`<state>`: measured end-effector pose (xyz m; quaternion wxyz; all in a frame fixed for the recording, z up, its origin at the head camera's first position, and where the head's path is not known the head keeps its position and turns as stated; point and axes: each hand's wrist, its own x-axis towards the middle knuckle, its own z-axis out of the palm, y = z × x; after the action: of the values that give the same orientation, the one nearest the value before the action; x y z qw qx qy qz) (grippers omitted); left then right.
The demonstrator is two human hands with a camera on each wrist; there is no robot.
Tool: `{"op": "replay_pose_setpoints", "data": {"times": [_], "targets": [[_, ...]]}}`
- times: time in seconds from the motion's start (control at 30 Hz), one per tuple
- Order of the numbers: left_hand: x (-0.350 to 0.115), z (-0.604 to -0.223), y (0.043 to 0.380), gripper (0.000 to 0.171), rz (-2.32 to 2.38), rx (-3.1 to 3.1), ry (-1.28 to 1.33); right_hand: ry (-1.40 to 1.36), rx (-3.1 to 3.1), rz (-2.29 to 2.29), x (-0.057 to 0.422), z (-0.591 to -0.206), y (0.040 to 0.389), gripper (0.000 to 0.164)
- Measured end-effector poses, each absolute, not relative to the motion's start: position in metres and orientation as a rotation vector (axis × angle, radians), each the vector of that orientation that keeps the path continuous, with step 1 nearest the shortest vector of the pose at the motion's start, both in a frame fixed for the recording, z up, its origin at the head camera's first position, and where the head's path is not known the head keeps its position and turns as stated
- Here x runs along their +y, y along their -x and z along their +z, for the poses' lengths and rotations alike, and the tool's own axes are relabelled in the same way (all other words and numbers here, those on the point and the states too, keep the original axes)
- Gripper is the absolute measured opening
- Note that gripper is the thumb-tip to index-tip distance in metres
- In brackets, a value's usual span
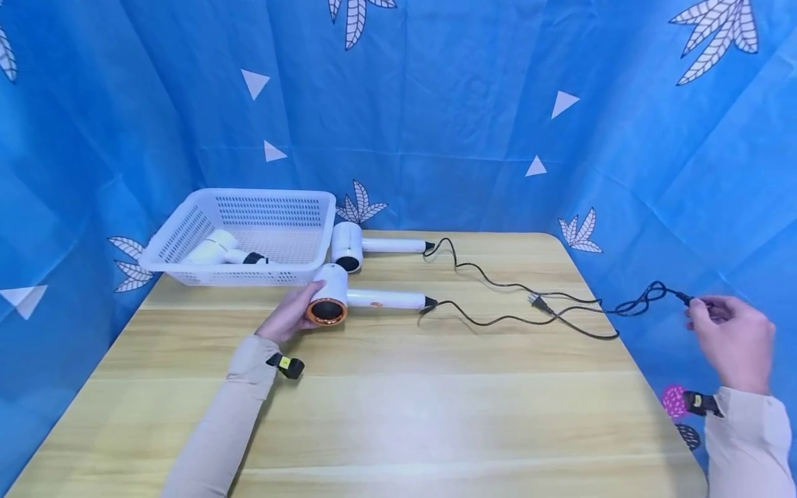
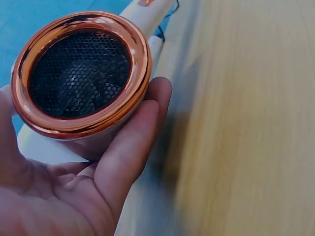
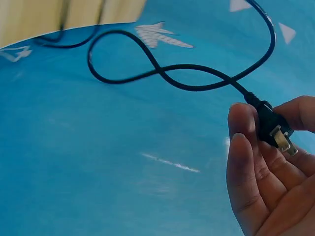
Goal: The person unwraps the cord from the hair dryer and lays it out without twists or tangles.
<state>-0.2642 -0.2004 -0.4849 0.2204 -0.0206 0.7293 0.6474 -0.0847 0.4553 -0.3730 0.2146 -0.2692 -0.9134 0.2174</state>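
My left hand [image 1: 289, 317] grips the head of a white hair dryer [image 1: 386, 299] with a copper-coloured ring, its handle pointing right. In the left wrist view, fingers and thumb curl around the dryer's head [image 2: 81, 73], which has a dark mesh front. Off the right side of the table, my right hand [image 1: 741, 342] pinches a black two-prong plug [image 3: 271, 125] between thumb and fingers. Its black cord [image 3: 189, 88] loops back toward the table. Just behind the held dryer lies a second white hair dryer [image 1: 392, 245], also corded. Another plug [image 1: 539, 303] rests among the cords at the table's right.
A white perforated basket [image 1: 274, 277] stands at the back left, with a white object [image 1: 214, 247] resembling another hair dryer inside. Wooden table [image 1: 423, 408] spreads beneath. Blue patterned cloth [image 1: 436, 104] hangs behind and along both sides.
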Motion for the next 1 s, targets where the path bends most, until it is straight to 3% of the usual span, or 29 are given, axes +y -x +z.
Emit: {"op": "replay_pose_setpoints", "data": {"times": [0.3,0.7,1.0], "targets": [[-0.196,-0.483,0.270,0.083,1.524,2.290,0.005,0.494,-2.475,0.360,0.447,-0.405,0.069,0.031],[-0.198,-0.482,0.271,0.082,1.194,2.558,-0.023,0.511,-2.997,0.395,0.434,-0.444,0.063,0.030],[-0.198,-0.480,0.272,0.083,1.120,2.613,-0.052,0.416,-2.947,0.602,0.399,-0.456,0.068,0.026]]}}
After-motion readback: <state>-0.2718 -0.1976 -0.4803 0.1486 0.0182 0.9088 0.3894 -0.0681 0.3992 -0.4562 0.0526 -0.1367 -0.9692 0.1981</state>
